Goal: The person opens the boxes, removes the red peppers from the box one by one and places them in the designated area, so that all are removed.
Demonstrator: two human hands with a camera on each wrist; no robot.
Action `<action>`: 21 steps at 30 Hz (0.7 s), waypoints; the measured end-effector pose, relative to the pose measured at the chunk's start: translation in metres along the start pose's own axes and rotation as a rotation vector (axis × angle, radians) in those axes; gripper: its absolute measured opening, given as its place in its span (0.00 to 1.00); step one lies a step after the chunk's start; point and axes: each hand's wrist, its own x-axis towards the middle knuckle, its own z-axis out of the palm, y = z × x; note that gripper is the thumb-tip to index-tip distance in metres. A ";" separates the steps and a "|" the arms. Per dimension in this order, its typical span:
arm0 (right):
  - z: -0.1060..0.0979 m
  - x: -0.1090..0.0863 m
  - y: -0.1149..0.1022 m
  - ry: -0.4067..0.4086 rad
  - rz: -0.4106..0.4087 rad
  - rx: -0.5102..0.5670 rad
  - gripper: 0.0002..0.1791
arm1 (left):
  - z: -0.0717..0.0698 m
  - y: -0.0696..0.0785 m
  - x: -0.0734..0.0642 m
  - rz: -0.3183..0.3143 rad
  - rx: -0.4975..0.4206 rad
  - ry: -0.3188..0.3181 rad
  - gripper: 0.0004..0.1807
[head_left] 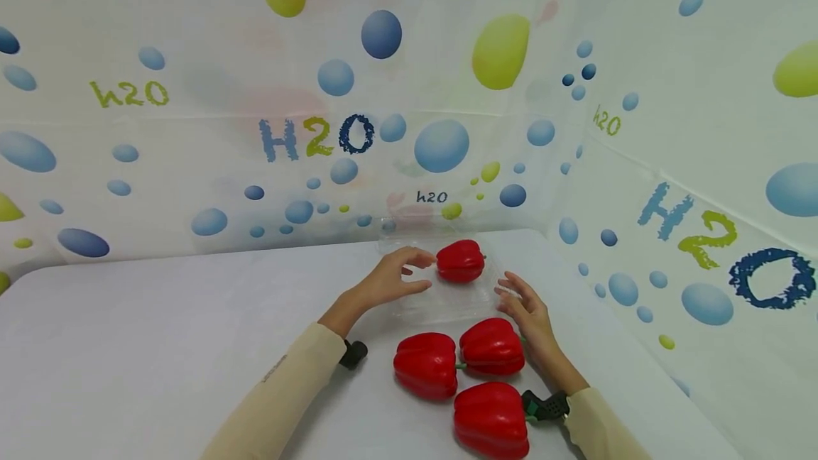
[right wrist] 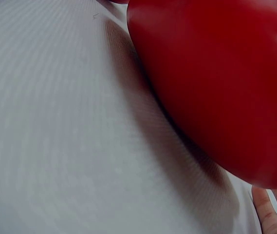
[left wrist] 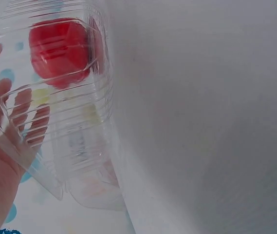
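A clear plastic clamshell box [head_left: 424,304] stands open toward the back of the table, with one red bell pepper [head_left: 460,261] inside it. My left hand [head_left: 390,279] is over the box's left side, thumb and fingers spread apart, fingertips close to that pepper and nothing between them. In the left wrist view, the fingers show through the ribbed clear wall [left wrist: 75,112]. At the box's right edge is my right hand [head_left: 530,314], its fingers loosely bent and holding nothing. A large red bell pepper [right wrist: 221,83] fills much of the right wrist view, in front of those fingers.
Nearer the front lie three more red bell peppers, one at left [head_left: 427,366], one behind [head_left: 492,346] and one in front [head_left: 492,421]. The white table [head_left: 160,353] meets a printed curtain [head_left: 211,105] at the back and right.
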 end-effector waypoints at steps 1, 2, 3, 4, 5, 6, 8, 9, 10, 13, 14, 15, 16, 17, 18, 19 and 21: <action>0.000 0.000 0.000 0.003 -0.002 -0.001 0.30 | 0.000 0.000 0.001 -0.001 0.002 -0.001 0.24; 0.000 0.000 0.001 0.007 -0.004 0.001 0.30 | 0.001 -0.001 0.003 -0.001 0.004 -0.002 0.24; 0.001 0.001 0.001 0.009 -0.007 0.004 0.30 | 0.001 -0.001 0.005 -0.002 0.007 -0.003 0.24; 0.001 0.001 0.002 0.009 -0.013 0.005 0.30 | 0.001 -0.002 0.006 -0.003 0.009 -0.004 0.25; 0.001 0.001 0.002 0.010 -0.018 0.005 0.30 | 0.002 -0.003 0.007 -0.002 0.011 -0.006 0.25; 0.002 0.002 0.002 0.010 -0.022 0.005 0.30 | 0.002 -0.003 0.008 -0.007 0.007 -0.008 0.25; 0.003 0.003 0.003 0.008 -0.027 0.007 0.30 | 0.001 -0.005 0.010 -0.015 0.000 -0.013 0.26; 0.003 0.003 0.004 0.006 -0.028 0.004 0.30 | 0.001 -0.006 0.011 -0.018 -0.004 -0.012 0.27; 0.004 0.003 0.004 0.003 -0.029 0.002 0.31 | 0.001 -0.007 0.012 -0.020 -0.007 -0.011 0.27; 0.005 0.004 0.004 0.003 -0.028 0.003 0.30 | 0.000 -0.010 0.016 -0.009 -0.004 -0.006 0.29; 0.005 0.004 0.005 0.003 -0.028 0.002 0.30 | 0.000 -0.011 0.017 -0.005 -0.003 -0.004 0.29; 0.005 0.004 0.005 0.005 -0.027 0.000 0.30 | 0.000 -0.012 0.018 0.002 -0.002 -0.003 0.29; 0.005 0.004 0.005 0.007 -0.027 -0.001 0.30 | 0.000 -0.013 0.019 0.007 -0.002 -0.004 0.29; 0.005 0.004 0.005 0.012 -0.026 -0.002 0.30 | -0.001 -0.013 0.020 0.008 -0.003 -0.006 0.29; 0.005 0.004 0.005 0.015 -0.024 -0.002 0.30 | 0.000 -0.014 0.022 0.008 -0.006 -0.010 0.29; 0.005 0.004 0.005 0.016 -0.021 -0.005 0.30 | -0.001 -0.013 0.022 0.003 -0.009 -0.011 0.29; 0.005 0.004 0.005 0.016 -0.012 -0.007 0.30 | 0.000 -0.014 0.024 0.000 -0.001 -0.014 0.30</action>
